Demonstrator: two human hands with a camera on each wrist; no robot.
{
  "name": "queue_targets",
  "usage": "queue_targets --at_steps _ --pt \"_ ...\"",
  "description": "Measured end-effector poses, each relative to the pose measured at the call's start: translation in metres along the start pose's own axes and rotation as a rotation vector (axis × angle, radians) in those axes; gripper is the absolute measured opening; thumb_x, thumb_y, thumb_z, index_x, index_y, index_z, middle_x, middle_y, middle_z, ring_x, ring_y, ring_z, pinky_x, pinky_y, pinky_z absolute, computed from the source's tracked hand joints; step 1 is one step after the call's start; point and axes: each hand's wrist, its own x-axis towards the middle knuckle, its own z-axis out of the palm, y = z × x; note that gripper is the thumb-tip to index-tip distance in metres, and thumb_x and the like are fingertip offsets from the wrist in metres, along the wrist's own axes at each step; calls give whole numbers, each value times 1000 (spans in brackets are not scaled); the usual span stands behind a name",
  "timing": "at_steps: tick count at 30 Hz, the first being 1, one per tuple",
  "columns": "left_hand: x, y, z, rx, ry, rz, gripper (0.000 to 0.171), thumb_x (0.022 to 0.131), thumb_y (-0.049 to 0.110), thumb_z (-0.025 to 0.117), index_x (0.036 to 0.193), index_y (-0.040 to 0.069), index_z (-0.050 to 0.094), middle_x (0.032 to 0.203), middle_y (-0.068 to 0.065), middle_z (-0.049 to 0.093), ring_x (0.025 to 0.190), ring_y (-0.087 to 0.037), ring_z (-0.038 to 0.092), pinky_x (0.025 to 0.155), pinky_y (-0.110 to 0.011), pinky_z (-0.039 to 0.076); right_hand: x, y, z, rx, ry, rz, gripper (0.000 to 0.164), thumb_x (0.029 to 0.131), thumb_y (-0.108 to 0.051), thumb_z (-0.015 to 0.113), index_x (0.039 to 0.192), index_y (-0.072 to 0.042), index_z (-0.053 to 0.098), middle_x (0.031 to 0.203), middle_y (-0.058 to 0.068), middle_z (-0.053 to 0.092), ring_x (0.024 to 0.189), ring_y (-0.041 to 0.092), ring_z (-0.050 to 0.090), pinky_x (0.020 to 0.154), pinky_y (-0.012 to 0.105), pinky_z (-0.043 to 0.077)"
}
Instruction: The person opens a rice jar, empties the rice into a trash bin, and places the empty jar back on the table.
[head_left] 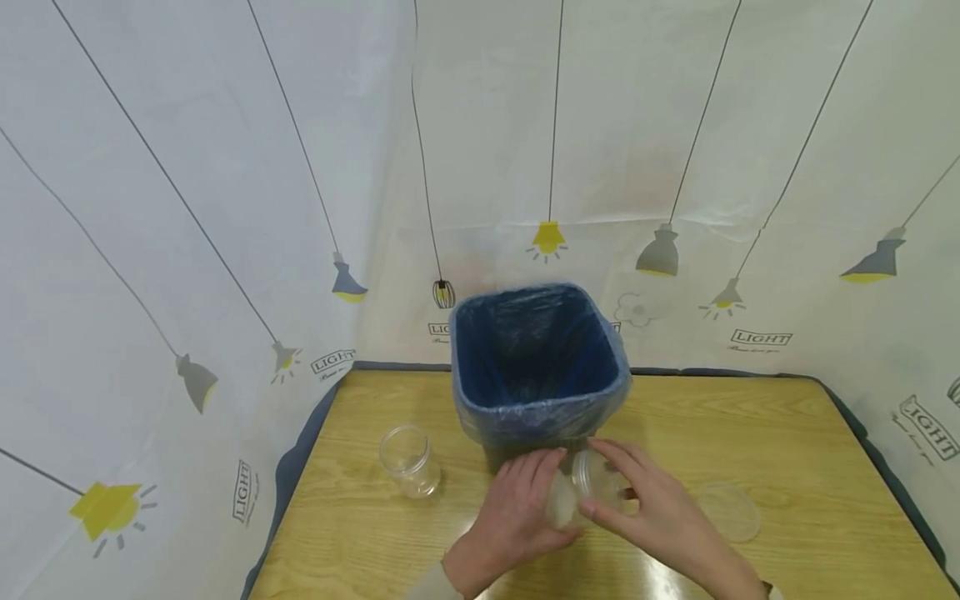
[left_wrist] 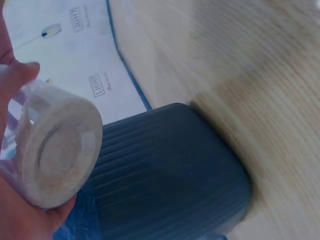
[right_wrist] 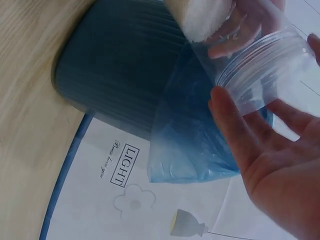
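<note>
Clear plastic cylindrical jar with whitish granular contents (left_wrist: 62,150): held tipped sideways in front of the bin. Left hand (head_left: 517,504): fingers grasping the jar's body. Right hand (head_left: 660,508): fingers grasping the ridged, transparent round piece (right_wrist: 262,62) at its mouth end; whether lid or second vessel, cannot tell. Bin (head_left: 543,427): dark blue, vertically ribbed, rounded corners, crinkled translucent blue liner folded over the rim. Left of it, an upright clear jar (head_left: 410,462); right, a thin translucent disc (head_left: 727,511), flat on the wood-grain surface (head_left: 360,550).
</note>
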Motion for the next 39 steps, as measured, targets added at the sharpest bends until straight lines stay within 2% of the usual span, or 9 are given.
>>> queue_targets --at_steps 6,10,17,21,25,30,32,35,39 --pt "4 -4 -6 -78 -73 -5 102 59 58 94 137 6 53 123 -3 64 104 -17 65 87 -32 55 -1 4 -7 -99 15 -203 78 83 -37 88 151 -21 54 150 0 53 128 24 58 89 43 59" --pt "5 -6 -7 -108 -89 -12 101 60 58 93 138 7 53 123 -3 64 104 -17 65 87 -32 55 -1 6 -9 -126 -1 -267 79 83 -37 88 152 -21 52 155 -2 49 135 26 53 93 52 56" --pt "5 -6 -12 -143 -118 -39 102 61 55 95 139 6 52 127 -4 64 108 -18 64 91 -33 54 -1 7 -12 -88 12 -338 81 83 -32 89 153 -19 50 156 1 48 139 18 48 95 45 56" --pt "2 -8 -13 -187 -144 -77 103 62 54 94 141 5 50 130 -5 63 113 -20 63 96 -35 53 -3 12 -15 74 22 -320 81 84 -17 88 154 -12 47 155 5 47 140 7 44 94 36 57" --pt "-5 -12 -12 -237 -112 -105 103 61 52 95 141 4 50 131 -7 63 116 -22 63 98 -36 53 -9 25 -13 223 79 -203 75 89 -2 78 155 -11 45 150 7 50 130 3 51 86 31 59" --pt "-14 -20 -7 -255 -24 -99 106 58 48 97 141 2 51 130 -10 64 116 -25 63 98 -37 53 -17 47 -2 236 107 76 57 105 -15 61 157 -11 41 146 16 51 120 27 63 78 31 60" --pt "-17 -22 -5 -254 -9 -98 107 58 49 97 142 2 50 129 -10 64 115 -25 63 97 -38 53 -18 59 3 210 65 184 59 106 -27 60 157 -6 39 147 22 48 119 39 62 79 35 61" --pt "-20 -22 -5 -279 -22 -120 106 59 49 97 143 3 50 130 -10 64 117 -25 63 98 -39 53 -20 77 12 137 -35 316 74 103 -44 63 157 -1 38 146 29 44 121 45 59 82 43 61" --pt "-23 -22 -4 -298 -39 -144 104 61 48 97 143 3 50 130 -9 64 118 -25 62 98 -39 53 -24 93 25 -19 -133 362 83 96 -55 67 154 0 43 143 32 46 117 47 60 82 55 58"
